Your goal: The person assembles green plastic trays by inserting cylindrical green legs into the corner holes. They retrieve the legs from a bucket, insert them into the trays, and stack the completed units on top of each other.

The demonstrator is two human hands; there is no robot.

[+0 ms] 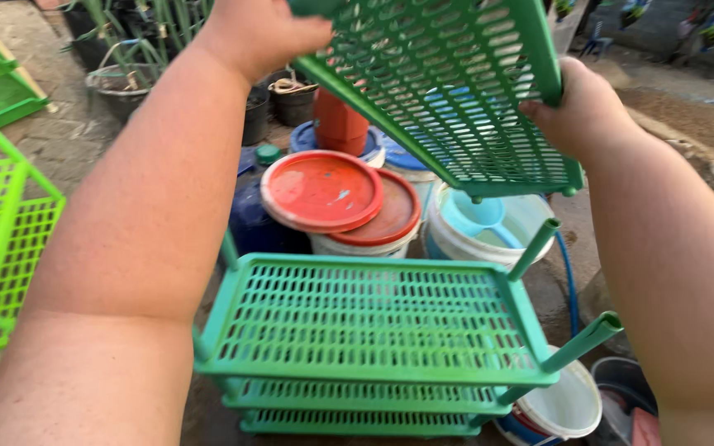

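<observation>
Both my hands hold up a green perforated plastic shelf panel [456, 91], tilted, above a green plastic rack [365, 322]. My left hand [258, 33] grips the panel's upper left edge. My right hand [580, 111] grips its right edge. The rack below has three stacked shelf tiers and short green posts [535, 248] sticking up at its corners. The lifted panel hangs apart from the posts.
Behind the rack stand buckets with red lids [324, 190], a white bucket with a light blue scoop [481, 219] and an orange container [340, 124]. Lime green racks [2, 231] stand at the left. Black plant pots [121, 87] sit at the back. A blue hose [570, 277] runs at right.
</observation>
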